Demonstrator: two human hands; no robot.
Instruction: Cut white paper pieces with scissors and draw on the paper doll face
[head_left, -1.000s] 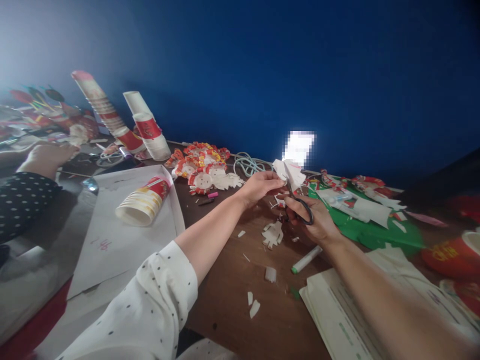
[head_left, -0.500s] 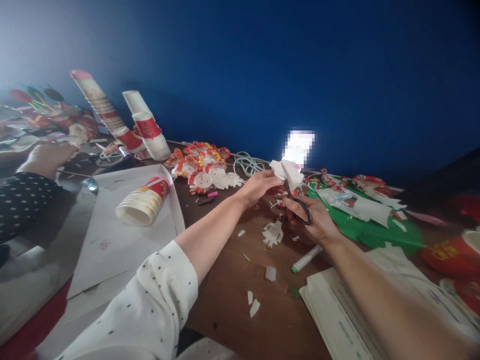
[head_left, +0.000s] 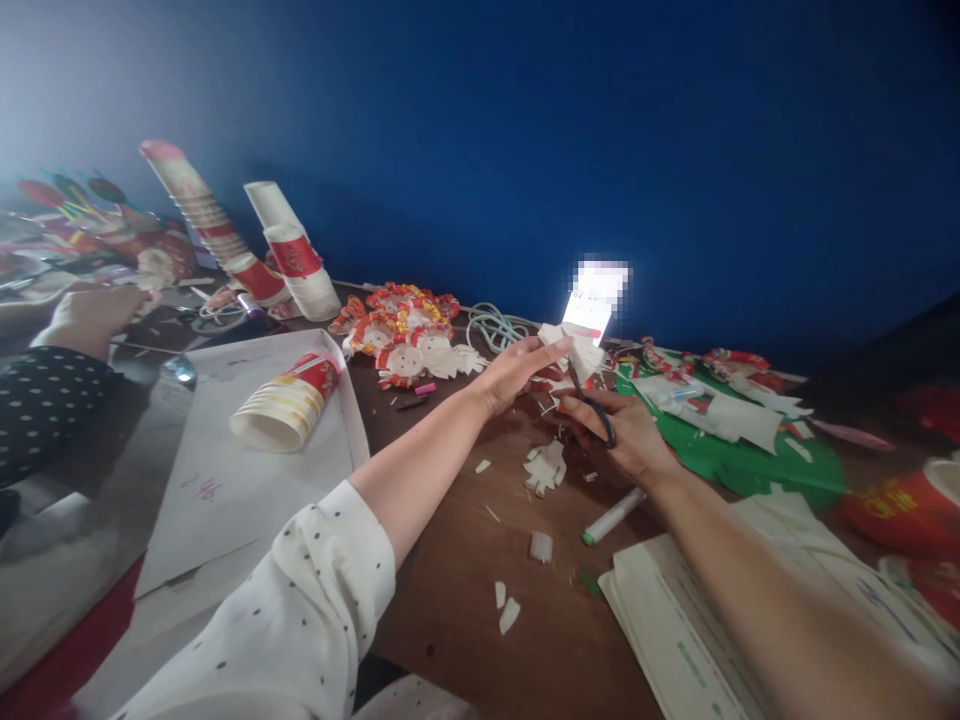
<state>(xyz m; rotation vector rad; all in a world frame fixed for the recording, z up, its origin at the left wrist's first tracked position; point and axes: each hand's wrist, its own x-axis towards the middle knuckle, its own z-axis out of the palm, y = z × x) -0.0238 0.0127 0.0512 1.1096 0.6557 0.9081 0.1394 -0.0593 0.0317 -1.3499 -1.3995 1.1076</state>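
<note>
My left hand (head_left: pixel 521 372) pinches a white paper cutout (head_left: pixel 587 358) over the far side of the brown table. My right hand (head_left: pixel 626 430) is wrapped round the dark handles of a pair of scissors (head_left: pixel 600 415), whose blades meet the lower edge of the paper. Behind the paper, a bright phone screen (head_left: pixel 592 300), partly blurred out, leans by the blue wall. Below my hands lies another cut white paper piece (head_left: pixel 545 468) among small scraps. A white marker with a green end (head_left: pixel 613 517) rests near my right wrist.
On the left, stacked paper cups (head_left: pixel 285 405) lie on a white box lid (head_left: pixel 225 480); two leaning cup stacks (head_left: pixel 296 260) stand behind. Red-and-white paper crafts (head_left: pixel 405 335) sit at the back. Green sheet (head_left: pixel 750 465) and papers (head_left: pixel 675 620) lie right. Another person's hand (head_left: pixel 94 318) is far left.
The paper in my left hand has dipped and turned slightly, uncovering more of the phone screen. The scissors in my right hand have shifted a little to the left.
</note>
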